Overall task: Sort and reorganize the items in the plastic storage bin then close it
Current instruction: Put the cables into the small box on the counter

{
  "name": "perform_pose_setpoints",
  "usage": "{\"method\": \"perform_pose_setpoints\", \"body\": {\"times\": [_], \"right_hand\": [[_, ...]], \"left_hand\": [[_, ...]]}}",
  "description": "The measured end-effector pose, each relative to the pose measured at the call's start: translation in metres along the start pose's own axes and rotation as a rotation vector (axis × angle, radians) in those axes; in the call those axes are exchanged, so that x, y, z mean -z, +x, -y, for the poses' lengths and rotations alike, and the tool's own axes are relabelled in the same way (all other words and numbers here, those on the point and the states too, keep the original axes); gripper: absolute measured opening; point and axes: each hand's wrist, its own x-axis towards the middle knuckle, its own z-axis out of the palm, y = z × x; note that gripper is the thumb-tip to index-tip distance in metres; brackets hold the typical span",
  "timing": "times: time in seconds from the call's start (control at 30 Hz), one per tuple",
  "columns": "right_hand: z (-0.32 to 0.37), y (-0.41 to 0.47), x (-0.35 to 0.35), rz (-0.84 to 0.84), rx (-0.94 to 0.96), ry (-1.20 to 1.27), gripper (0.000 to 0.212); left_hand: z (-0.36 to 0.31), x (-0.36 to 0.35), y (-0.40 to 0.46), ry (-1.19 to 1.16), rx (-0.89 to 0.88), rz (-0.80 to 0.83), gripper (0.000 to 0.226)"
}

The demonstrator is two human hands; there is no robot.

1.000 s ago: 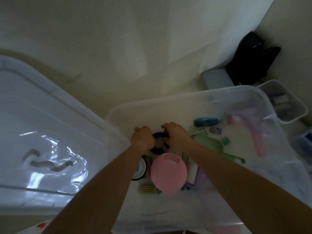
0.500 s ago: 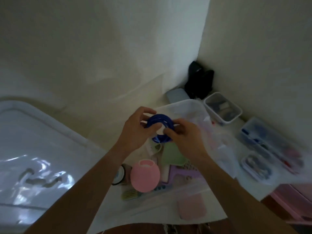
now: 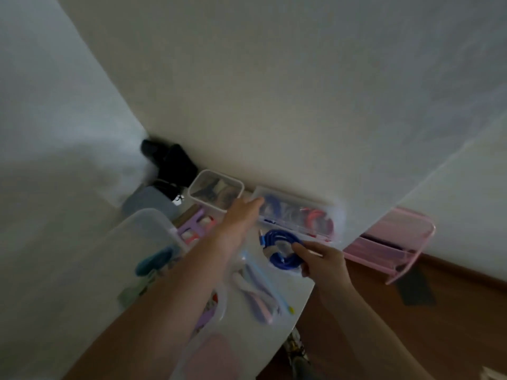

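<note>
Beside the clear case (image 3: 296, 215), right grip (image 3: 322, 263) pinches blue cable (image 3: 282, 249); left grip (image 3: 244, 212) spread.

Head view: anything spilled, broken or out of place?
Nothing stands out. Right hand holds the coiled blue cable; left hand reaches to the long clear case by the wall. Frame is blurred, so fine damage can't be judged.
</note>
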Motion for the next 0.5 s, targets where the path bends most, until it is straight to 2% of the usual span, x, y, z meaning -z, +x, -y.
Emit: {"method": "perform_pose_setpoints", "body": {"times": [0.07, 0.13, 0.23, 0.33, 0.5], "right_hand": [[-0.011, 0.012, 0.003, 0.017, -0.056, 0.008, 0.013], [-0.017, 0.022, 0.001, 0.034, -0.106, 0.035, 0.009], [-0.017, 0.037, -0.005, 0.053, -0.153, 0.079, 0.008], [-0.011, 0.059, -0.012, -0.003, -0.173, 0.136, 0.008], [0.001, 0.105, -0.022, -0.177, -0.026, -0.016, 0.015]], "left_hand": [[-0.007, -0.013, 0.018, -0.274, 0.19, 0.059, 0.061], [-0.011, -0.017, 0.035, -0.459, 0.25, 0.063, 0.054], [-0.019, -0.01, 0.049, -0.629, 0.229, 0.017, 0.039], [-0.036, -0.001, 0.056, -0.726, 0.128, 0.024, 0.039], [-0.045, -0.001, 0.06, -0.769, 0.033, 0.092, 0.042]]}}
